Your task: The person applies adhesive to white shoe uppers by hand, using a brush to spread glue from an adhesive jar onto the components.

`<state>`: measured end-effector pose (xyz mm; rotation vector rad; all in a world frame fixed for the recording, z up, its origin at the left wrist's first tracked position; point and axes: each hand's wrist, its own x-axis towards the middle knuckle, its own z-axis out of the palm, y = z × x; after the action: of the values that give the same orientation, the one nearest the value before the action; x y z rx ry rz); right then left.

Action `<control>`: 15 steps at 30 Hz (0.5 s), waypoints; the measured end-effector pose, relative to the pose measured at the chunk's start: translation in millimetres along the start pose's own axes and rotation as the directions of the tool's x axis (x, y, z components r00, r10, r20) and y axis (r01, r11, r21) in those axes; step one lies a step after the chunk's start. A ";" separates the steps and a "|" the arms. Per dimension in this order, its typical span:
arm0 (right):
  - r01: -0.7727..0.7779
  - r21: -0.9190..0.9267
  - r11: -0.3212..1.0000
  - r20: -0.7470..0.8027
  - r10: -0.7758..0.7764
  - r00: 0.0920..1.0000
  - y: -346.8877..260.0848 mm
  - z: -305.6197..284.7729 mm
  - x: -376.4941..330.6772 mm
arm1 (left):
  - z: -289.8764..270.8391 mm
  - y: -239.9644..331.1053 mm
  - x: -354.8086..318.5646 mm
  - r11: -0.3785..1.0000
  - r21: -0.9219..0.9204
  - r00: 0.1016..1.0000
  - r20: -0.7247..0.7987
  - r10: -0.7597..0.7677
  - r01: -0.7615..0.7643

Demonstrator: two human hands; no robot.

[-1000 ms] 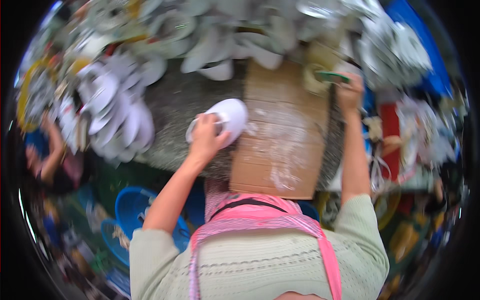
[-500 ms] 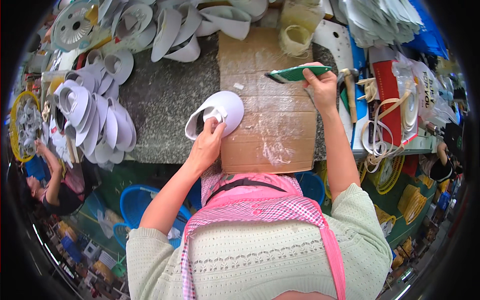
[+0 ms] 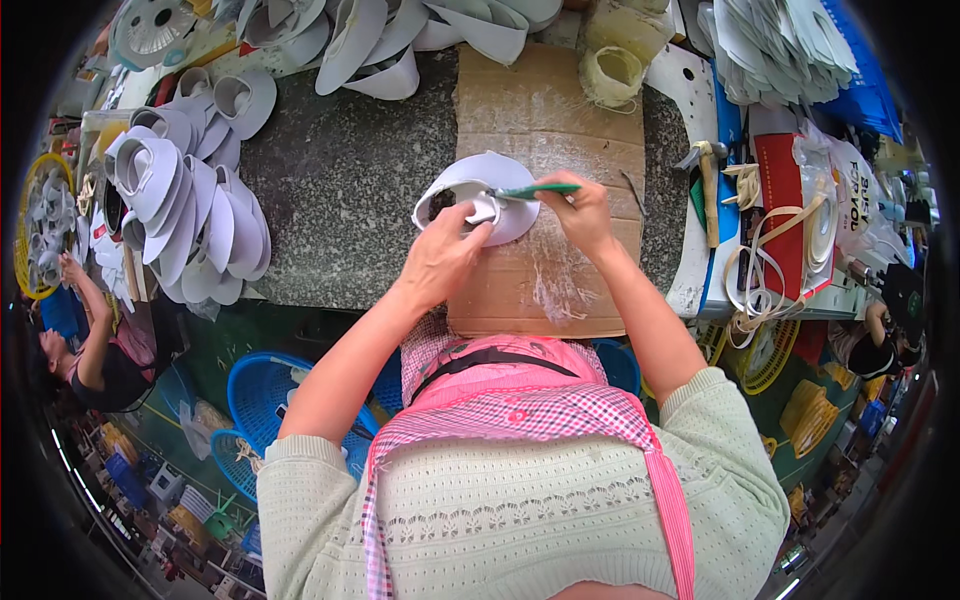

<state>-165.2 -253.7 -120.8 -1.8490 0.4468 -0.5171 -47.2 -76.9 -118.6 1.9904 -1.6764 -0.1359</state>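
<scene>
A white sun visor (image 3: 512,172) rests on a cardboard sheet (image 3: 550,105) and the dark speckled tabletop (image 3: 340,190) beside it. My left hand (image 3: 440,252) pinches the white inner band at the visor's near side. In my right hand (image 3: 580,212) is a flat green hand tool (image 3: 548,188), gripped between thumb and fingers. Its far end reaches over the visor's inner white piece; whether it touches there I cannot tell.
Stacked white visors (image 3: 190,225) stand at the left, with more along the back. A crusted pale pot (image 3: 614,72) sits behind the cardboard. Rightward lie a hammer (image 3: 711,195), a red box (image 3: 778,205) and white strapping (image 3: 818,240). Blue baskets (image 3: 258,400) stand below; another person (image 3: 95,340) works at left.
My right hand has brought the green tool leftward and down to the visor. The visor and my left hand have shifted right and slightly away from me.
</scene>
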 end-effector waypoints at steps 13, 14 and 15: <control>-0.140 0.206 0.968 0.029 0.137 0.990 36.6 -11.4 36.4 | -11.3 -30.1 2.7 0.988 0.043 0.975 0.171 0.140 -0.149; -0.161 0.194 0.968 0.041 0.156 0.987 32.9 -13.8 18.5 | -10.2 -31.3 2.5 0.989 0.044 0.975 0.180 0.132 -0.142; -0.183 0.177 0.967 0.046 0.178 0.983 27.8 -18.3 1.5 | -10.2 -30.4 3.4 0.989 0.040 0.973 0.190 0.130 -0.140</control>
<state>-175.5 -277.7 -141.5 -1.6214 0.5255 -0.3920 -15.3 -74.1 -122.7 1.9447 -1.9475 -0.2379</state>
